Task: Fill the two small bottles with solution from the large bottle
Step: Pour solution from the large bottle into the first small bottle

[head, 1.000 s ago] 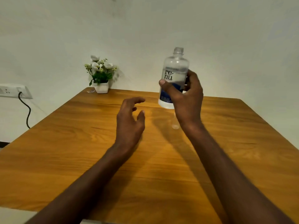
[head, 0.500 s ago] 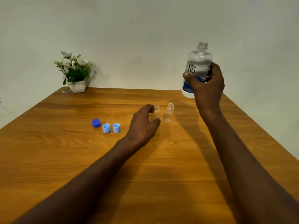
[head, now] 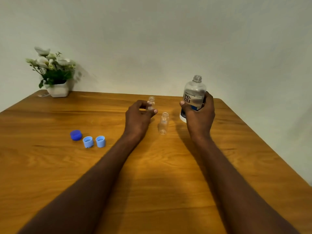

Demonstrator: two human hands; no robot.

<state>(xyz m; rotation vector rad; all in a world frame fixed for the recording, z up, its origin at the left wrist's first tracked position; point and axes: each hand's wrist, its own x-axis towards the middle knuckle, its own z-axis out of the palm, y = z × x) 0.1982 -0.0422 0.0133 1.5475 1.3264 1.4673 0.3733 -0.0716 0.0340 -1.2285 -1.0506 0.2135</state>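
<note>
My right hand [head: 199, 119] grips the large clear bottle [head: 194, 93], uncapped, labelled "renu", held upright just above the table at the right. My left hand [head: 137, 118] holds one small clear bottle [head: 151, 103] by its body, raised slightly off the table, its open neck showing above my fingers. The second small clear bottle [head: 163, 123] stands uncapped on the wooden table [head: 152, 166] between my two hands, touching neither.
A dark blue cap [head: 76, 135] and two light blue caps [head: 88, 142] [head: 100, 141] lie to the left of my left arm. A white pot of flowers [head: 56, 89] stands at the far left corner by the wall. The table's right edge runs close to my right arm.
My left hand closed on one small bottle and lifted it. My right hand lowered the large bottle nearer the table. The view tilted downward.
</note>
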